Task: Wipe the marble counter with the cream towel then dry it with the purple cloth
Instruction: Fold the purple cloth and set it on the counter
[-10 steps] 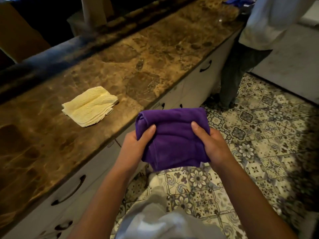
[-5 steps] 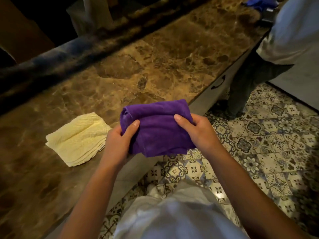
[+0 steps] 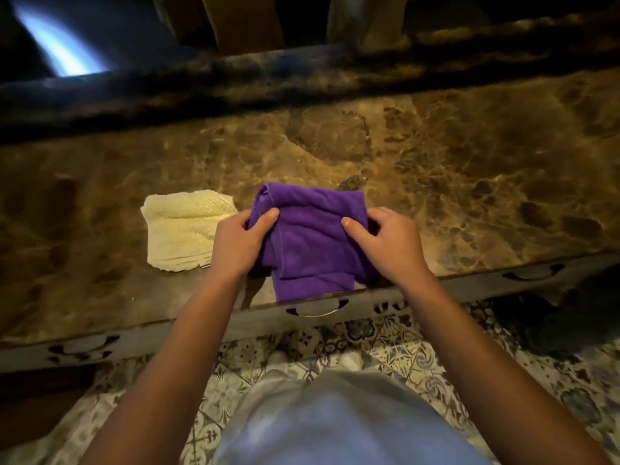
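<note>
Dim kitchen shot, looking down at a brown marble counter (image 3: 436,169) with a darker raised ledge (image 3: 235,82) running along the back and a bluish glare up in the top left corner. Both hands are on the purple cloth (image 3: 312,243), which is folded into a thick wad over the front part of the counter, its lower edge right at the counter's front lip. Can't quite tell if it's resting flat on the stone or held just above it. Left hand (image 3: 238,245) grips the cloth's left side, thumb on top and fingers curled underneath; right hand (image 3: 385,243) does the same on the right side, thumb pressed onto the fabric. So both are closed on it, pinching the folds. Just left of the left hand sits the cream towel (image 3: 183,233), folded in a rough square, lying flat on the marble. Below the counter edge there's a pale drawer front with a curved handle (image 3: 317,308), and patterned floor tiles (image 3: 402,344) under that.
</note>
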### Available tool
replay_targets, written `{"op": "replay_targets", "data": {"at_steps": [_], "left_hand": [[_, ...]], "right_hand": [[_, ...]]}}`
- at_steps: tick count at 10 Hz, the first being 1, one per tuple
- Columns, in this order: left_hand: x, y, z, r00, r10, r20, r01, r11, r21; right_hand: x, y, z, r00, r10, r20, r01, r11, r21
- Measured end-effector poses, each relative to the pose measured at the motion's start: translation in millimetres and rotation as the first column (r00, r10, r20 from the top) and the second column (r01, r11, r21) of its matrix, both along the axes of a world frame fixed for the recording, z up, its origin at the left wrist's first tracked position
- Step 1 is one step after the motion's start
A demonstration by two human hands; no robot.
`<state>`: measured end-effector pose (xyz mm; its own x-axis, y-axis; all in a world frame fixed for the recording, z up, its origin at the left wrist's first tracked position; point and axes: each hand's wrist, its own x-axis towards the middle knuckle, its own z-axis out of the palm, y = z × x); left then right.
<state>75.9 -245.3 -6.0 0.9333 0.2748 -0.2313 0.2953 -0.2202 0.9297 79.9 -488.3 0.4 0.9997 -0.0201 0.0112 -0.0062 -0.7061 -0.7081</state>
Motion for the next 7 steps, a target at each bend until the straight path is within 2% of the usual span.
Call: {"op": "replay_targets", "data": {"at_steps": [1, 2, 4, 5, 6, 7], "left_hand": [[20.4, 1.1, -0.9, 1.000, 0.026, -0.012, -0.022, 0.970, 0.240], [32.0, -2.6, -0.1, 0.998, 0.010, -0.058, 0.024, 0.834, 0.552], [33.1, -7.9, -14.0, 0.997, 0.007, -0.074, 0.045, 0.738, 0.673], [32.1, -8.9, -15.8, 0.998, -0.014, -0.069, 0.058, 0.722, 0.689], [32.0, -8.2, -13.4, 0.996, -0.047, -0.077, 0.088, 0.719, 0.689], [12.1, -10.7, 1.6, 0.996, -0.069, -0.062, 0.092, 0.659, 0.747]], "right_hand": [[29.7, 3.3, -5.6, 0.998, 0.068, -0.010, -0.068, 0.998, -0.006], [50.3, 10.1, -12.8, 0.993, 0.102, -0.052, -0.104, 0.994, -0.025], [61.1, 2.6, -24.0, 0.991, 0.012, -0.130, -0.019, 0.999, -0.050], [60.0, 0.0, -21.8, 0.986, 0.002, -0.165, -0.017, 0.996, -0.086], [58.3, 2.8, -19.6, 0.986, -0.016, -0.167, -0.003, 0.994, -0.112], [44.1, 2.5, -4.5, 0.991, -0.084, -0.106, 0.064, 0.982, -0.179]]}}
